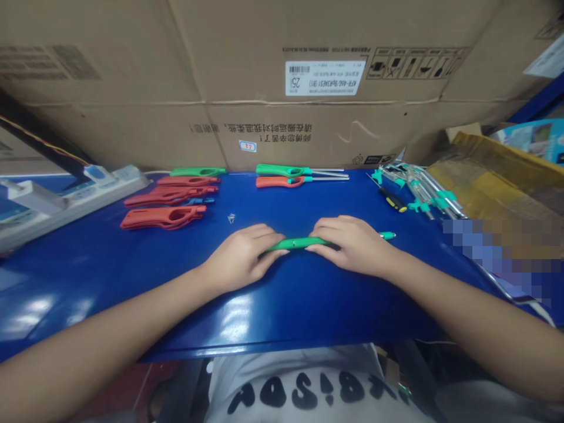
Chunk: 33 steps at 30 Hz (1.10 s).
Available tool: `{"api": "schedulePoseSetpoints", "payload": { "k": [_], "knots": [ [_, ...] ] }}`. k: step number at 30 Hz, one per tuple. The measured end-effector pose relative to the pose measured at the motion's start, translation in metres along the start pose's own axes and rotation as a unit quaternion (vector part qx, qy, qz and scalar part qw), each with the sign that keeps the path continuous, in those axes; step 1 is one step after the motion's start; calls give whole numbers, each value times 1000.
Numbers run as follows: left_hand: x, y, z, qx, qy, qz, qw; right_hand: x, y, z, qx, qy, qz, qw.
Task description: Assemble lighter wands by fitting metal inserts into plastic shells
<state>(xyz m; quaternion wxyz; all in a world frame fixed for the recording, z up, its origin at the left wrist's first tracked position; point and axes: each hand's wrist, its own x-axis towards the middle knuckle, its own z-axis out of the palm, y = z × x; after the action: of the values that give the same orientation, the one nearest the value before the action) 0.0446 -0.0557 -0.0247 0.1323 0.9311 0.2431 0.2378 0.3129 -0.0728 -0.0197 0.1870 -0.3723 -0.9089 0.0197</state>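
The fingers (268,239) of the left hand (235,255) and those of the right hand (359,244) pinch a slim green handle (302,242) by its two ends, thumbs on the near side and fingertips on the far side. It lies directly between the hands, edge-on to the view, its long axis running left to right, roughly from one palm to the other; both hands touch it, so neither is nearer. Just past the right hand's knuckles a small teal tip (388,235) shows; whether it joins the held piece cannot be told. All this is over a glossy blue table (282,311). Beyond the left hand are a few small screws (231,218), with red handles (161,217) stacked farther left and another green one (198,171) behind them. Beyond the right hand lie a black-and-yellow screwdriver (393,200) and a heap of metal tubes (423,188) with teal fittings. Farthest back, a green and a red handle with metal tubes (328,175) lie side by side before a cardboard sheet (247,70).
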Motion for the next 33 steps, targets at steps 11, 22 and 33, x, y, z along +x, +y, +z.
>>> {"api": "schedulePoseSetpoints", "payload": {
  "k": [11, 22, 33],
  "knots": [
    [-1, -2, -4, 16, 5, -19, 1000, -4, -4, -6, -19, 64, 44, 997],
    [1, 0, -8, 149, -13, 3, 989, -1, -1, -4, 91, 2, 85, 992],
    [-4, 7, 1, 118, -45, 39, 991, -3, -12, -1, 93, -15, -64, 993]
  ]
}}
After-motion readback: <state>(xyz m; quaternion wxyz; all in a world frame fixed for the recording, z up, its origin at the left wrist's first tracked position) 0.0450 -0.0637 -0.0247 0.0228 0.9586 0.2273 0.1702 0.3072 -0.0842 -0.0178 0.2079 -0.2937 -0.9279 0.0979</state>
